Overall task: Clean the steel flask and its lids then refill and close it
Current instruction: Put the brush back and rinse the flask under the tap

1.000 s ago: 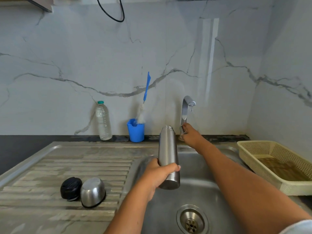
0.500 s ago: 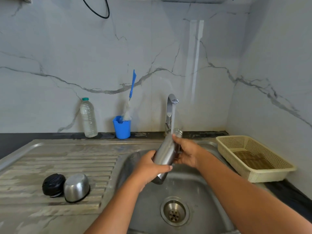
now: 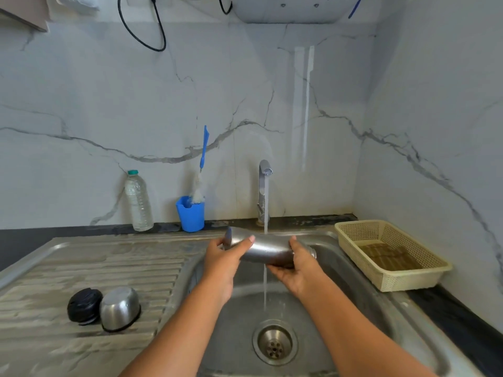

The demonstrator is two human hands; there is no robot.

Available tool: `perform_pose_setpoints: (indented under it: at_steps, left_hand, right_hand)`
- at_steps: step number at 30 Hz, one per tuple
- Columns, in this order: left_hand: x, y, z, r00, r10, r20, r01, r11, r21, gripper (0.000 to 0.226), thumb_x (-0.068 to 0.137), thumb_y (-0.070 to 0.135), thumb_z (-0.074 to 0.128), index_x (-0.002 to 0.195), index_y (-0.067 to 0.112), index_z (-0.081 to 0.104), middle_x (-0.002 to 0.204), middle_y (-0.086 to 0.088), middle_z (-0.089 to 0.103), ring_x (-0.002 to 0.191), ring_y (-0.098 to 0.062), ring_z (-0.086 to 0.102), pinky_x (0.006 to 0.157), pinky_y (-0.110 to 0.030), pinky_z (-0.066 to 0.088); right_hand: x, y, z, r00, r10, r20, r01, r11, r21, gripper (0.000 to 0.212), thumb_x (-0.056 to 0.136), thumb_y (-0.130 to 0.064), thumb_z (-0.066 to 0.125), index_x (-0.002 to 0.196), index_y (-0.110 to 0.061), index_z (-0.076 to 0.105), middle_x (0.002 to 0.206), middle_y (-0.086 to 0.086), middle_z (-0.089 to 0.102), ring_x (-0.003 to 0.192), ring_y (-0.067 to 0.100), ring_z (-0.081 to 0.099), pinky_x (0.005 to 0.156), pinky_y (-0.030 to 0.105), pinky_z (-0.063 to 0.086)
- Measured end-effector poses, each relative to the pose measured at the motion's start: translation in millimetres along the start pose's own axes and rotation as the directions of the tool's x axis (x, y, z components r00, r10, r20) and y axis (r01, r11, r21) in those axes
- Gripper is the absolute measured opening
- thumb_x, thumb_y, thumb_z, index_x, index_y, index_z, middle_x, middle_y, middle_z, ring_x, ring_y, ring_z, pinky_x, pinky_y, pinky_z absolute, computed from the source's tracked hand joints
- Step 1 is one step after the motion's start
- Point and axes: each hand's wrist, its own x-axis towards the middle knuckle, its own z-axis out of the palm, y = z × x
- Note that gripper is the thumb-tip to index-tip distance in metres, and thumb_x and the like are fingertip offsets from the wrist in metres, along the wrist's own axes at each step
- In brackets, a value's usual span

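**Flask held sideways under the flowing tap**

The steel flask (image 3: 268, 250) lies nearly level above the sink basin (image 3: 340, 281), with its open mouth to the right and its base to the left. The left hand (image 3: 223, 263) grips the base end with its fingers curled over the top. The right hand (image 3: 298, 273) holds the neck end from below, thumb on top. Water (image 3: 266, 208) from the tap (image 3: 262, 191) strikes the middle of the flask and falls on toward the drain (image 3: 275, 342).

On the ribbed drainboard (image 3: 95, 268) to the left the 2 lids lie touching. One is a black lid (image 3: 84, 306); the steel cup lid (image 3: 119, 308) is on its right, dome up.

At the back of the dark surface (image 3: 32, 240), against the marble wall, stand a clear plastic bottle (image 3: 138, 201) and a blue cup (image 3: 191, 214) holding a blue-handled brush (image 3: 202, 159). To the right of the sink a cream basket (image 3: 408, 281) sits on the surface.
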Motion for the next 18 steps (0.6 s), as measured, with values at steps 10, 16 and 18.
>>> perform_pose_setpoints:
  at_steps: [10,16,18]
  left_hand:
    - [39,21,68,0.995,0.095,0.031,-0.1,0.977,0.19,0.063,0.072,0.025,0.095,0.123,0.019,0.06,0.115,-0.001,0.069,0.104,-0.019,0.066,0.089,-0.035,0.055]
    - [54,29,80,0.988,0.132,0.084,-0.148,0.96,0.237,0.049,0.076,0.03,0.093,0.115,0.014,0.067,0.111,-0.007,0.075,0.103,-0.026,0.072,0.094,-0.045,0.059]
    - [60,30,82,0.99,0.119,0.076,-0.134,0.96,0.245,0.05,0.079,0.036,0.09,0.116,0.014,0.066,0.111,-0.008,0.074,0.104,-0.027,0.071,0.094,-0.045,0.059]
  right_hand:
    - [34,5,-19,0.994,-0.107,0.021,0.083,0.612,-0.786,0.049,0.096,-0.05,0.049,0.124,-0.013,0.062,0.106,0.016,0.072,0.096,0.034,0.071,0.093,0.052,0.058]
    - [23,8,-19,0.954,-0.216,0.206,0.281,0.42,-0.863,0.047,0.093,-0.052,0.062,0.125,-0.019,0.052,0.109,0.003,0.067,0.096,0.021,0.068,0.087,0.038,0.058]
    - [26,11,-20,0.934,-0.244,0.262,0.333,0.325,-0.885,0.053,0.087,-0.052,0.071,0.125,-0.023,0.049,0.115,0.002,0.063,0.101,0.022,0.065,0.087,0.036,0.056]
